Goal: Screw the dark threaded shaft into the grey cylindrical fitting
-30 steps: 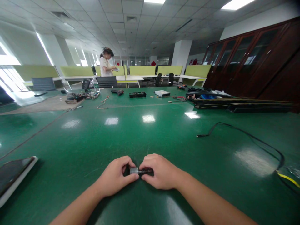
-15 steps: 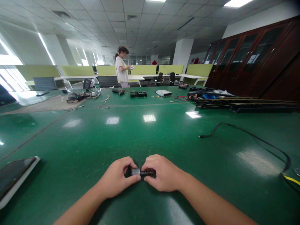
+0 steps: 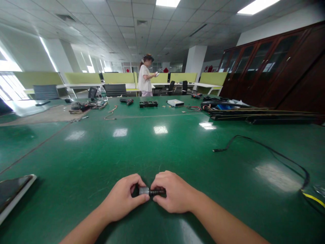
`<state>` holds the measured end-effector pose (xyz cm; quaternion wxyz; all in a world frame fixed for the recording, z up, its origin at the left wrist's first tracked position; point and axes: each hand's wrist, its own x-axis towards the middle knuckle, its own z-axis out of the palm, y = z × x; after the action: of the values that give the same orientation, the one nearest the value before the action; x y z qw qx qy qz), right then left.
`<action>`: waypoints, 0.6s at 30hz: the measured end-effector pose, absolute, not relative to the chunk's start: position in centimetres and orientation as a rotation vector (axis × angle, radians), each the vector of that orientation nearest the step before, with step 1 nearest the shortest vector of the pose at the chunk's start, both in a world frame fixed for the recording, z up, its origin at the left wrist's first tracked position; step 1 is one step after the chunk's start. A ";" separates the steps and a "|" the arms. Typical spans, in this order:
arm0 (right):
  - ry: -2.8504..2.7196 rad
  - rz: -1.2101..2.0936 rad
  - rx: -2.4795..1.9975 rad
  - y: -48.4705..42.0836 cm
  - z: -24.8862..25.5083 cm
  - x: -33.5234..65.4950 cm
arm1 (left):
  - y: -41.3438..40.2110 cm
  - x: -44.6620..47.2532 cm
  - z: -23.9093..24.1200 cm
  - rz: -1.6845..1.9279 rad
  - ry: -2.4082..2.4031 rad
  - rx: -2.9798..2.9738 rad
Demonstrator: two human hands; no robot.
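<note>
Low over the near part of the table, my two hands meet at a small metal cylinder with a dark ridged shaft; I cannot make out its exact kind. My left hand is closed around its silver end, thumb in front and fingers behind. At the other side, my right hand pinches the dark shaft between thumb and curled fingers. The part lies level, pointing left to right. Both its ends are partly hidden by my fingers.
A dark-screened device lies at the left edge. On the right a black cable curves across the green table. Farther back are a power drill, a black tray-like part and a flat silver box. A person stands beyond.
Both hands keep their hold on the metal part. The view has tilted slightly up, so the table appears lower. The person in the background has shifted to the right.
</note>
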<state>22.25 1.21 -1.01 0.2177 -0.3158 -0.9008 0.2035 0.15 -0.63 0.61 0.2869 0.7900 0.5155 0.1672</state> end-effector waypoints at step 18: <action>-2.501 0.530 -0.864 1.3 -1.1 22.3 | -0.5 0.1 0.4 0.437 1.392 2.136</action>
<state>22.26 1.30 -1.11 0.2197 -0.3124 -0.9041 0.1915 0.15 -0.46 0.41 0.2742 0.7941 0.5175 0.1624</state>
